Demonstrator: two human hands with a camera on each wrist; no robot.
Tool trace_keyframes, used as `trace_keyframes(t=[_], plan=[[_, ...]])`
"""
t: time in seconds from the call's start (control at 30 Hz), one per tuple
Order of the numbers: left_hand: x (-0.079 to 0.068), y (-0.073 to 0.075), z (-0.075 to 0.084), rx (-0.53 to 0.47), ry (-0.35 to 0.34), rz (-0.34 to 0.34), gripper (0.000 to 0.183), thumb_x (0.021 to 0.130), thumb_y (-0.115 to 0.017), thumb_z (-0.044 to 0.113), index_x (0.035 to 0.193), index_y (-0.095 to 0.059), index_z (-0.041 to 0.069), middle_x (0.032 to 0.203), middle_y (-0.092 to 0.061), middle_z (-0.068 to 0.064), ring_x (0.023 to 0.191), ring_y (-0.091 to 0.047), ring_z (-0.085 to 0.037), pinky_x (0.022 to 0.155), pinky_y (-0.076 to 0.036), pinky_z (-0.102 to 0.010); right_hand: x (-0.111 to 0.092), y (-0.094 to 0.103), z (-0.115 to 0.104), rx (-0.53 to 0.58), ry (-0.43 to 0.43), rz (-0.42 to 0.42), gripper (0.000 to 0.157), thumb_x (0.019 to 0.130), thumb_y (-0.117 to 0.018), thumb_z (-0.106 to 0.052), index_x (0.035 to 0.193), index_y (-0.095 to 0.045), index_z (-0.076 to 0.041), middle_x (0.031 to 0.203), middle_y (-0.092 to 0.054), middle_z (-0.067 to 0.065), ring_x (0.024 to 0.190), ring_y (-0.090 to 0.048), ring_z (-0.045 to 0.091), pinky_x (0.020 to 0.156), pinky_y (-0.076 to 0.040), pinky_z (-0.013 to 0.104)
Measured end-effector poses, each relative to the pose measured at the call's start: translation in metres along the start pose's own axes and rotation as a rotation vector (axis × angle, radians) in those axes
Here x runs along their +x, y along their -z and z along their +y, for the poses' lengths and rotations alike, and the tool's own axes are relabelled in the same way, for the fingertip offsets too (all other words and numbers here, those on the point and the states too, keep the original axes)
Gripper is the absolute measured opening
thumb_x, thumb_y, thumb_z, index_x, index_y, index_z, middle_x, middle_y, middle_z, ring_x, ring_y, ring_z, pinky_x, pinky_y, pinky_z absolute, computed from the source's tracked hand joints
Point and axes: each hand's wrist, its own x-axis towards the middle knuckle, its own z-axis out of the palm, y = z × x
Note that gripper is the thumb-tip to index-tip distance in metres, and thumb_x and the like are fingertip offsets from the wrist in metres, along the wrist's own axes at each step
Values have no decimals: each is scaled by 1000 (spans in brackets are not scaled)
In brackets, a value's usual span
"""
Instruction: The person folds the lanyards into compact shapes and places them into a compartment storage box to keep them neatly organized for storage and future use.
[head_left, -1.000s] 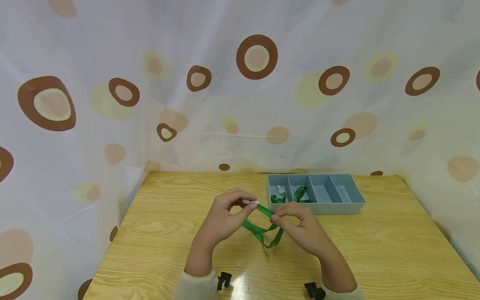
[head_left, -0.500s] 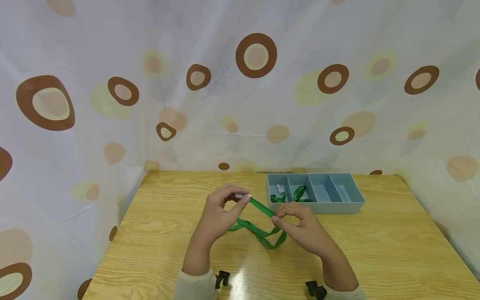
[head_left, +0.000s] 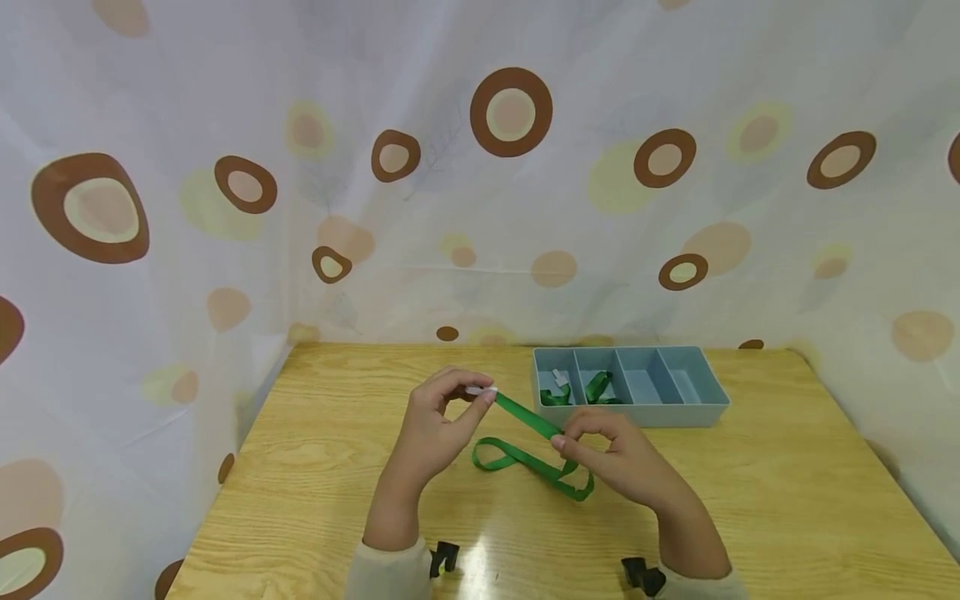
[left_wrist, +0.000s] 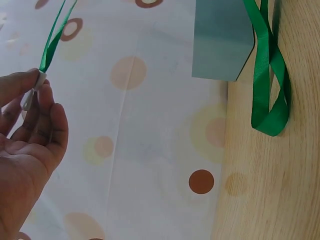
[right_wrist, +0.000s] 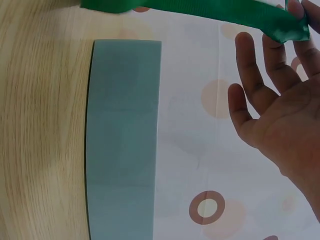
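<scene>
My left hand (head_left: 435, 425) pinches the white clip (head_left: 480, 390) of a green lanyard between thumb and fingers. From the clip the green strap (head_left: 527, 415) runs taut, down to the right, to my right hand (head_left: 626, 458), whose thumb and index finger pinch it. Below the hands, the rest of the strap hangs in a loose loop close over the table. The left wrist view shows the clip (left_wrist: 39, 82) at the fingertips, with two strands leaving it side by side. In the right wrist view, the other fingers (right_wrist: 252, 75) of that hand are spread apart from the strap (right_wrist: 210, 15).
A blue-grey box (head_left: 637, 417) with several compartments stands at the back, just beyond my right hand. Its leftmost compartment holds a green lanyard (head_left: 555, 398) with a white clip; another green strap (head_left: 598, 387) lies in the compartment beside it. Patterned cloth (head_left: 420, 300) hangs behind the wooden table (head_left: 315, 433).
The left hand has moved slightly left and away with the clip, and the right hand a little to the right. The strap between them is longer and straighter, and the hanging loop has shifted right.
</scene>
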Motion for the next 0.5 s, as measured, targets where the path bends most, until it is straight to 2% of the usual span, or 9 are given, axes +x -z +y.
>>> trace_keyframes(t=[0.27,0.5], plan=[[1,3,-2,-21,-11,33,13,101,-73,7,113,-76,3,109,-75,-11,100,-71,-22,94,-60,-28,-1,3,0,-14,-38,-56,22,107,-65,-13,85,-69,-14,90,-64,1,86,-59,16,80,-49,32],[1,6,-2,-26,-6,59,12,101,-73,7,113,-76,4,109,-75,-12,101,-72,-25,94,-60,-27,-6,11,5,-42,-90,-44,22,109,-63,-15,89,-70,-11,96,-67,10,93,-62,16,82,-50,33]])
